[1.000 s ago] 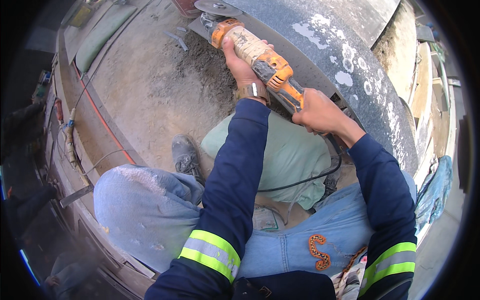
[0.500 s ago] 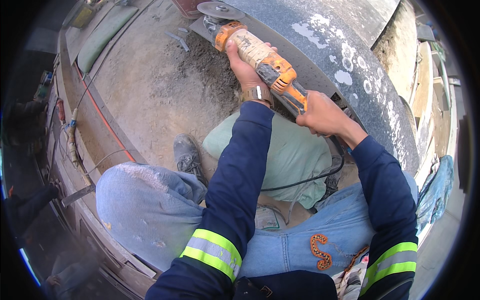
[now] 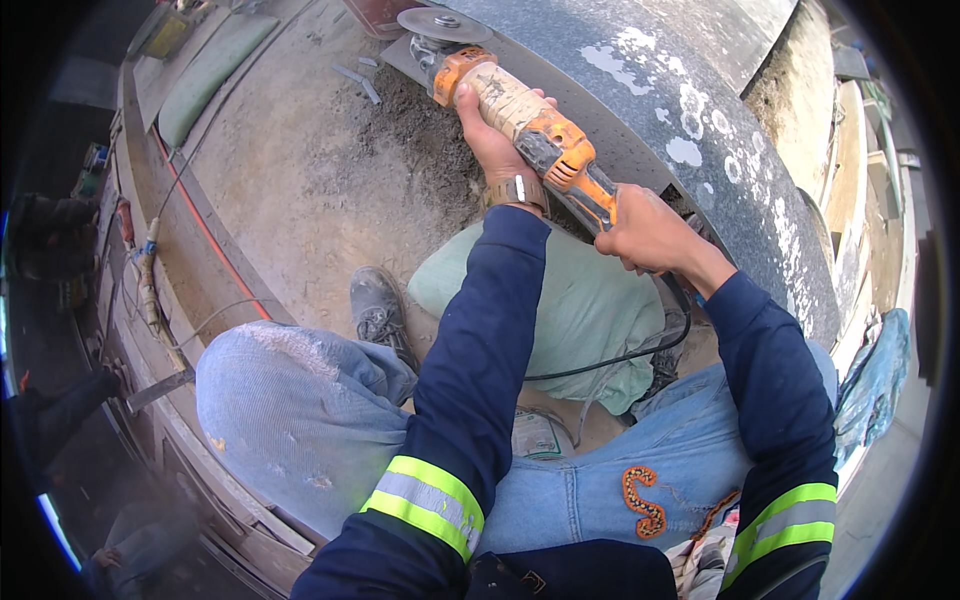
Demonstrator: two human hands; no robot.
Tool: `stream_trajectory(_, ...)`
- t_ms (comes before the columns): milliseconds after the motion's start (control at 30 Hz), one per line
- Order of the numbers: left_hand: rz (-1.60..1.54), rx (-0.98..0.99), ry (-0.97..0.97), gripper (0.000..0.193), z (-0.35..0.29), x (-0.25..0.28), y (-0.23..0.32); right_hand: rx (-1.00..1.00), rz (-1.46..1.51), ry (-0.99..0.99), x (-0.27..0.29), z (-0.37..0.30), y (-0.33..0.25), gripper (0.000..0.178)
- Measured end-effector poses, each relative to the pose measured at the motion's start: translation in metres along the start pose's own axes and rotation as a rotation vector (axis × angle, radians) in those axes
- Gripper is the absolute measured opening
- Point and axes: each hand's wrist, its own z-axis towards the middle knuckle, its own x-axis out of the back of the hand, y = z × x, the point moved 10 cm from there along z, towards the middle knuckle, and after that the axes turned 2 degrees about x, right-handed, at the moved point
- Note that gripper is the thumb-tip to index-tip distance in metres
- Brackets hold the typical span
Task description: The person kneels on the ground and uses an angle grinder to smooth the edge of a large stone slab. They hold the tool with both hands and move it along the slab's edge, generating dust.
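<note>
Both my hands grip an orange angle grinder (image 3: 512, 112), its body wrapped in tan tape and smeared with grey dust. My left hand (image 3: 494, 140) is closed around the taped middle from below, thumb along the near side. Around the rear handle my right hand (image 3: 648, 230) is wrapped. The round grinder disc (image 3: 444, 24) is at the far end, by the edge of a grey speckled stone slab (image 3: 640, 110). Whether the disc touches the slab I cannot tell. A black power cord (image 3: 640, 355) runs from the handle down across a pale green sack (image 3: 545, 310) between my legs.
Dark grit (image 3: 425, 130) and a few thin offcuts (image 3: 358, 82) lie on the dusty floor. Another green sack (image 3: 215, 85), an orange cord (image 3: 205, 225) and wooden boards are at the left. A crumpled blue plastic sheet (image 3: 870, 385) lies at the right. Part of another person shows at lower left.
The grinder and both hands have stayed almost in place, with only a tiny shift of the whole view. No grip has changed.
</note>
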Motion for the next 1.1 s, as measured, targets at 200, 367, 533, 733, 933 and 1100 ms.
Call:
stream_trajectory(200,-0.008,0.03,0.009,0.072,0.005,0.002,0.003,0.013,-0.009,-0.011,-0.002,0.006,0.001,0.023)
stream_trajectory(367,-0.003,0.03,-0.008,0.07,0.009,0.001,0.006,0.027,-0.005,-0.02,-0.002,0.01,-0.002,0.025)
stream_trajectory(533,-0.003,0.031,-0.004,0.07,0.012,0.0,0.01,0.02,-0.004,-0.023,0.0,0.011,-0.01,0.024)
stream_trajectory(733,0.002,0.021,-0.008,0.071,0.015,-0.003,0.012,0.023,-0.005,-0.014,0.002,0.015,-0.012,0.024)
stream_trajectory(933,-0.035,0.057,-0.031,0.071,0.022,0.001,0.012,0.011,-0.004,-0.017,0.003,0.018,-0.019,0.024)
stream_trajectory(1100,-0.001,0.028,0.004,0.071,0.027,0.002,0.017,0.053,-0.015,-0.012,0.002,0.027,-0.018,0.024)
